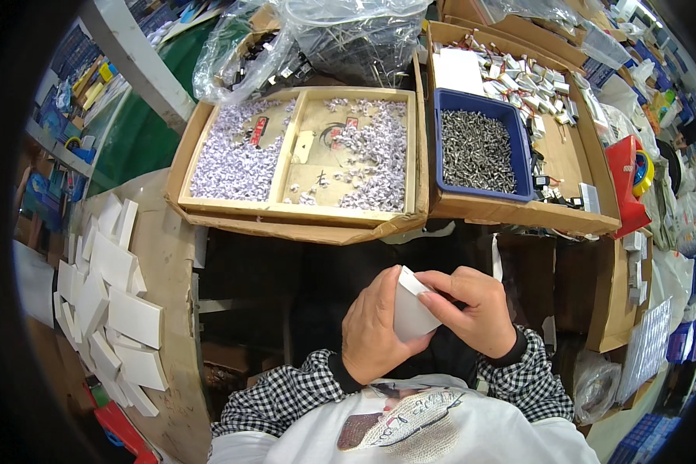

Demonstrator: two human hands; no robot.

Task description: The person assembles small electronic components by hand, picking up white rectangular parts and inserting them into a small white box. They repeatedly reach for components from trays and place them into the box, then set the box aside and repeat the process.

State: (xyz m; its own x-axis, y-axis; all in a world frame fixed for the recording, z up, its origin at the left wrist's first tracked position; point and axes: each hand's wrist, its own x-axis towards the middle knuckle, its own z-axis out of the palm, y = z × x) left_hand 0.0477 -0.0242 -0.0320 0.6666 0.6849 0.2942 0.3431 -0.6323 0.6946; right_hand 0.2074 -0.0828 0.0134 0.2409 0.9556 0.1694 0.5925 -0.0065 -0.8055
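A flat white box [414,313] is held up in front of my chest, tilted, with a narrow edge facing upward. My left hand [375,325] wraps round its left side and bottom. The fingers of my right hand [472,305] are bent, with thumb and index pinching at the box's upper right edge. Whether a smaller part sits between those fingertips is hidden. More white boxes [135,319] of the same kind lie in a loose pile on the bench to my left.
A divided wooden tray [286,147] of small pale parts stands ahead. Beside it, a blue bin [524,166] holds small metal parts, inside a cardboard box [572,220] with white battery-like packs [518,77]. A red tape dispenser [626,182] is at the right. Clear plastic bags [356,39] lie behind.
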